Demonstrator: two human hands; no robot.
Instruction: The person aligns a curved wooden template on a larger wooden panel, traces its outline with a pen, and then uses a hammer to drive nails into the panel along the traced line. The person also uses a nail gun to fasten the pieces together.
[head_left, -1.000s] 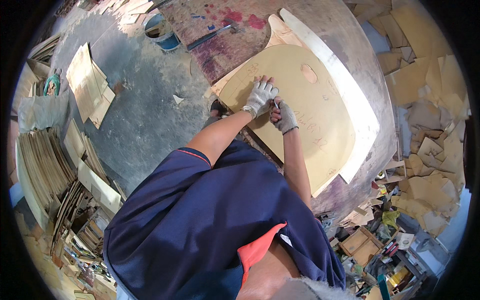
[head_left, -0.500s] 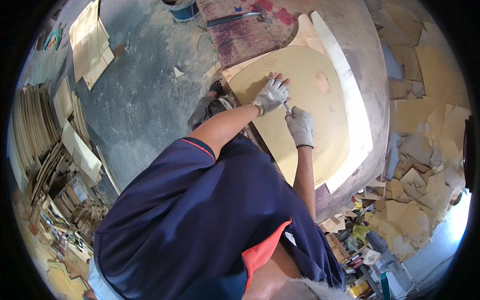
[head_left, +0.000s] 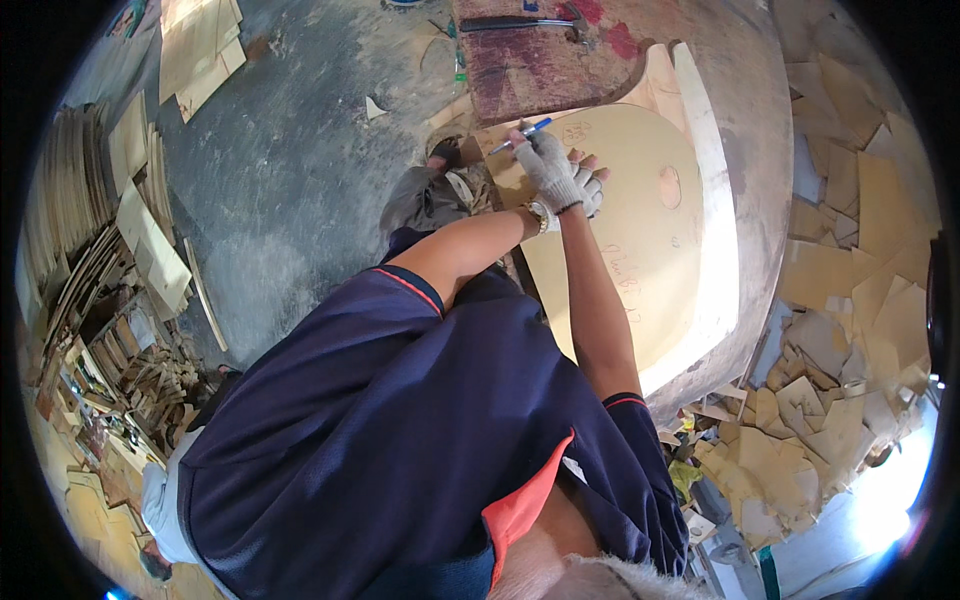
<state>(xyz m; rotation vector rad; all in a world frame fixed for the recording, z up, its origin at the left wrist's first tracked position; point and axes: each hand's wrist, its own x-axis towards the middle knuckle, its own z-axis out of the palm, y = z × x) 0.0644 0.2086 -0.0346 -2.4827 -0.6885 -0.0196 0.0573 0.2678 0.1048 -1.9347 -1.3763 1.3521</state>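
A tan flat template [head_left: 640, 260] with a rounded outline, an oval hole and pen marks lies on a pale wooden board [head_left: 715, 220] with a curved edge. My right hand [head_left: 545, 165], in a grey-white knit glove with bare fingertips, grips a blue-and-white pen [head_left: 535, 128] over the template's far left part. The right forearm crosses in front of my left wrist, which wears a watch. My gloved left hand [head_left: 590, 182] rests on the template with its fingers apart; the right hand and wrist hide part of it.
A hammer [head_left: 515, 22] lies at the far end of the stained workbench [head_left: 540, 70]. Flat offcuts [head_left: 840, 300] are heaped along the right. On the left, thin boards [head_left: 75, 190] stand stacked, with sheets [head_left: 200, 50] on the grey floor [head_left: 300, 150].
My right hand has moved away from me and to the left with the pen, crossing over the left wrist. The left hand has shifted slightly right. The whole view has shifted slightly.
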